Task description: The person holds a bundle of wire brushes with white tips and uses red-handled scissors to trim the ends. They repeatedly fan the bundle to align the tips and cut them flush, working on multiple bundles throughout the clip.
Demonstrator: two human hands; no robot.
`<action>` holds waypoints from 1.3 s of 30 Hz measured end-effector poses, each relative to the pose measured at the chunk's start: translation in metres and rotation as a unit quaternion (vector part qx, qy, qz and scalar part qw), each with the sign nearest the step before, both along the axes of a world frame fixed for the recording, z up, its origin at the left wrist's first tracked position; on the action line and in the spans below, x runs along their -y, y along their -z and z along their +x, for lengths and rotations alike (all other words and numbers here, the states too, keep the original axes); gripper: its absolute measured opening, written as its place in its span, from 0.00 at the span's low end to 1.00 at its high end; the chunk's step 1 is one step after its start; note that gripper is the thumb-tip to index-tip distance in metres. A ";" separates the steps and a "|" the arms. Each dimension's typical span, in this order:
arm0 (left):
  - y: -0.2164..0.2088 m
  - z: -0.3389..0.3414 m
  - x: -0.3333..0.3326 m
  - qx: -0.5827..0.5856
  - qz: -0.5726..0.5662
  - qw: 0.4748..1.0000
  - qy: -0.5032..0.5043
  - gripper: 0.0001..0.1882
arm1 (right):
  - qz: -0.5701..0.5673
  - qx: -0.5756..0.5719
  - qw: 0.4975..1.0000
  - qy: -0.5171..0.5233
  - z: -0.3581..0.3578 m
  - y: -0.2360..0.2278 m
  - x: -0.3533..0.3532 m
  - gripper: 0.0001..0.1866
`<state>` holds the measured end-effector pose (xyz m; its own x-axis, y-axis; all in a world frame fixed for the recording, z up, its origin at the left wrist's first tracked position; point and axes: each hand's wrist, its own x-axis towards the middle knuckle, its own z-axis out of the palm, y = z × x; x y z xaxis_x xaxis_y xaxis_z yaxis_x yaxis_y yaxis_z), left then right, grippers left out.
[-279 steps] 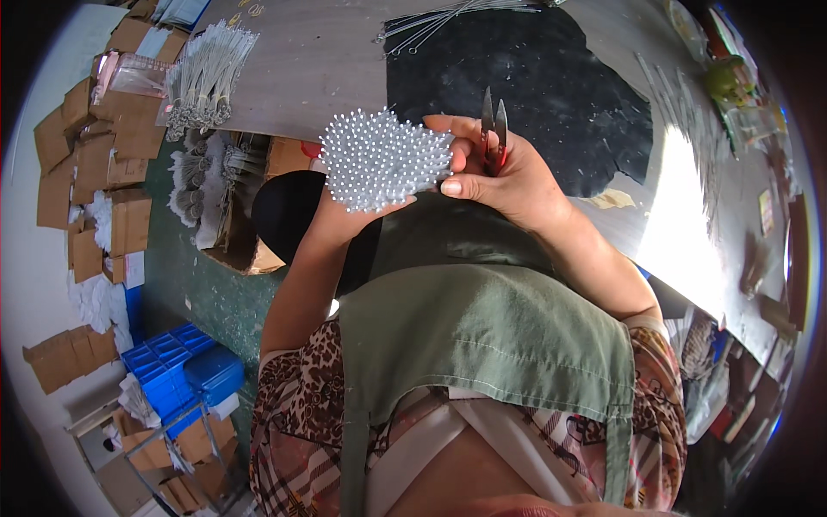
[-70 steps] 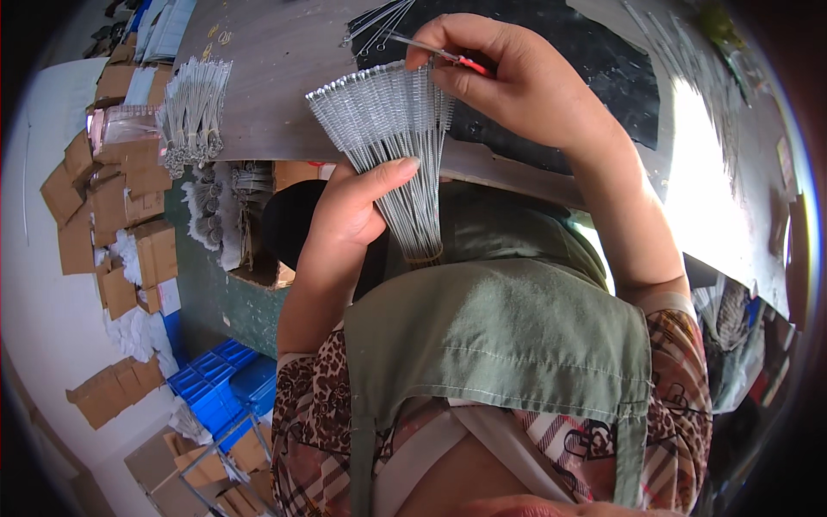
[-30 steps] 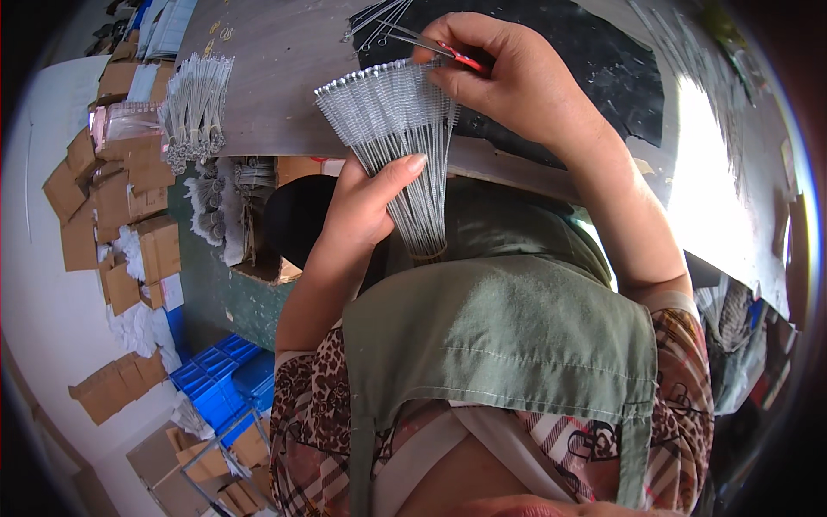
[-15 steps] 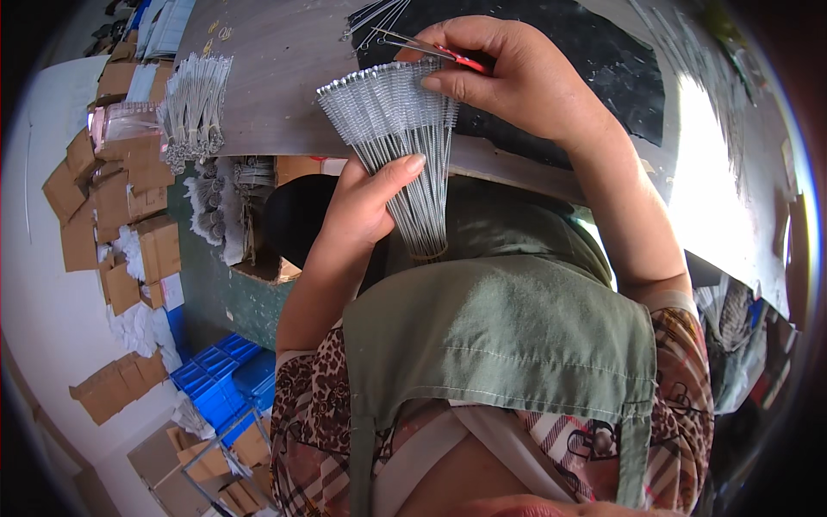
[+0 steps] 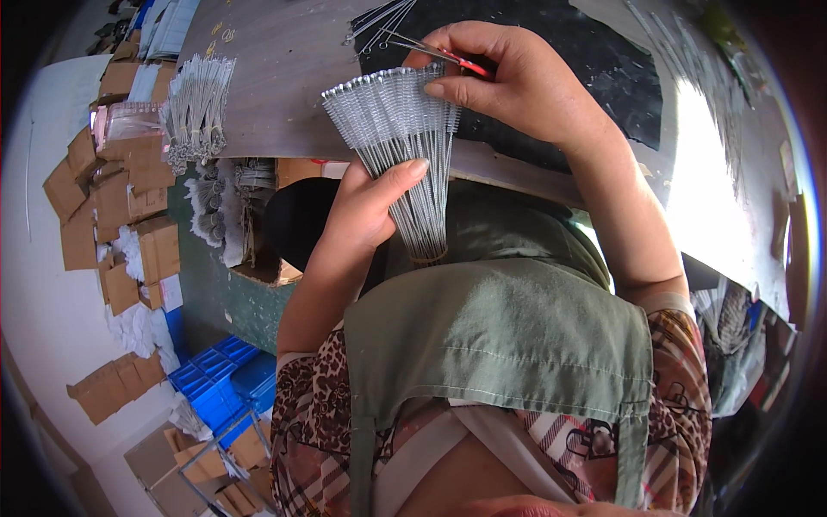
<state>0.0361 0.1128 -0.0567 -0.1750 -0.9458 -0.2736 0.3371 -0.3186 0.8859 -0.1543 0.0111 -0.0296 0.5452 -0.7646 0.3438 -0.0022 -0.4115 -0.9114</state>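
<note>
My left hand [image 5: 366, 200] is closed round a fanned bundle of thin wire brushes [image 5: 396, 116], its thumb across the stems. The clear bristle heads point up and away from me, with the bare wire stems gathered toward my apron by a band [image 5: 429, 258]. My right hand [image 5: 525, 82] is closed on a red-handled tool [image 5: 469, 65] with slender metal blades, possibly scissors, pointing left. Its thumb touches the brush heads at the bundle's upper right. Fingers behind the tool and the bundle are partly hidden.
Another pile of wire brushes [image 5: 200, 103] lies at the left of the grey table [image 5: 284, 77]. Loose looped wires [image 5: 379, 21] rest by a black mat [image 5: 616, 86]. More wires lie far right. Cardboard boxes [image 5: 112, 189] and blue crates [image 5: 207, 388] stand on the left.
The bundle and both hands have shifted very slightly toward me and to the right. Both grips look the same.
</note>
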 end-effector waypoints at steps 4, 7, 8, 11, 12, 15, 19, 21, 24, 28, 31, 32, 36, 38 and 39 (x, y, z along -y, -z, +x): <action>0.001 0.000 -0.001 -0.002 0.005 1.000 -0.005 0.19 | 0.001 0.010 1.000 -0.029 -0.001 0.001 0.003 0.11; -0.002 0.000 0.000 -0.030 0.023 0.999 0.003 0.22 | 0.013 0.023 0.998 -0.058 -0.005 0.003 0.008 0.11; -0.002 0.000 0.000 -0.029 0.021 0.999 0.004 0.22 | 0.020 0.025 0.997 -0.069 -0.006 0.004 0.009 0.11; -0.003 0.000 0.000 -0.029 0.016 0.999 0.008 0.22 | 0.024 0.033 0.997 -0.069 -0.005 0.007 0.010 0.10; -0.003 0.000 0.000 -0.029 0.014 0.999 0.008 0.22 | 0.030 0.036 0.996 -0.073 -0.004 0.008 0.011 0.10; -0.003 0.000 0.000 -0.033 0.013 0.999 0.013 0.22 | 0.044 0.049 0.994 -0.084 -0.005 0.011 0.013 0.10; 0.001 0.003 0.001 -0.037 0.005 0.999 0.017 0.22 | 0.121 0.066 0.984 -0.110 -0.009 0.007 0.011 0.09; 0.003 0.004 0.001 -0.036 -0.001 0.999 0.020 0.23 | 0.155 0.072 0.978 -0.121 -0.010 0.005 0.009 0.09; 0.003 0.006 0.002 -0.036 0.000 0.999 0.038 0.23 | 0.163 0.071 0.977 -0.119 -0.010 0.007 0.009 0.09; 0.006 0.008 0.001 -0.045 -0.011 0.998 0.036 0.25 | 0.165 0.039 0.981 -0.089 -0.010 -0.001 0.004 0.07; 0.004 0.005 0.002 -0.048 -0.015 0.998 0.033 0.27 | 0.091 0.079 0.991 -0.051 -0.001 0.004 0.000 0.07; 0.005 0.005 0.001 -0.050 -0.014 0.998 0.030 0.27 | 0.058 0.100 0.993 -0.036 0.003 0.006 -0.001 0.09; 0.007 0.004 0.001 -0.052 -0.018 0.998 0.026 0.29 | 0.018 0.020 0.999 -0.029 0.002 -0.004 -0.005 0.15; 0.007 0.006 0.001 -0.049 -0.007 0.998 0.031 0.29 | 0.032 0.030 0.998 -0.047 0.001 0.000 -0.003 0.15; 0.007 0.006 0.001 -0.047 -0.002 0.998 0.034 0.30 | 0.038 0.035 0.997 -0.055 0.001 0.001 -0.002 0.15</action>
